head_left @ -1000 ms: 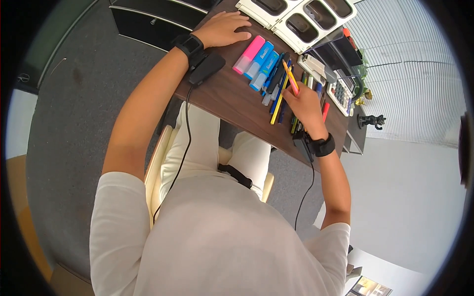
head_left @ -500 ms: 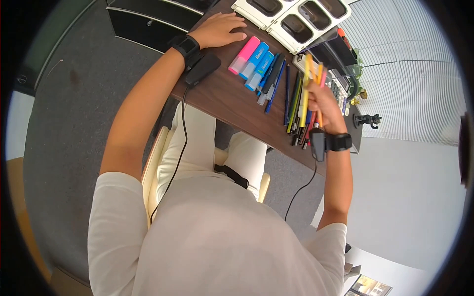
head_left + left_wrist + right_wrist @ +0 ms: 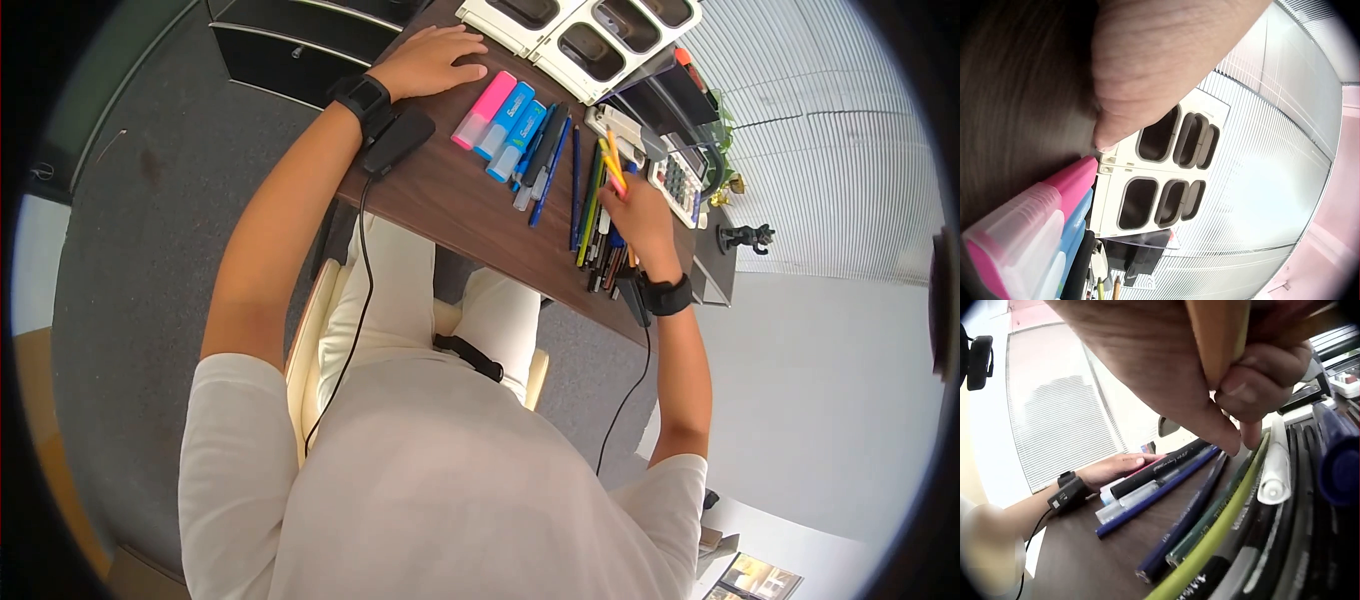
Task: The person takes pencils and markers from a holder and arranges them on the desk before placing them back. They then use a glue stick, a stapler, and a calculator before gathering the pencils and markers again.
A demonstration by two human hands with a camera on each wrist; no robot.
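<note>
In the head view the left hand rests palm down on the desk, fingers spread, near a pink highlighter and two blue ones. The right hand grips several yellow, orange and pink pencils above a group of pencils and pens. The right wrist view shows its curled fingers around an orange pencil, two fingertips by the far ends of a yellow-green pencil and a white pen; whether they touch, I cannot tell. Dark blue pencil lies apart, left of the group.
A white organizer with dark compartments stands at the back. Behind the right hand are a pale stapler, a calculator and a black figurine. Black and blue pens lie beside the highlighters.
The right hand has taken a yellow pencil from beside the blue pens, rose with its pencils, then came back lower over the group. The left hand has stayed on the desk.
</note>
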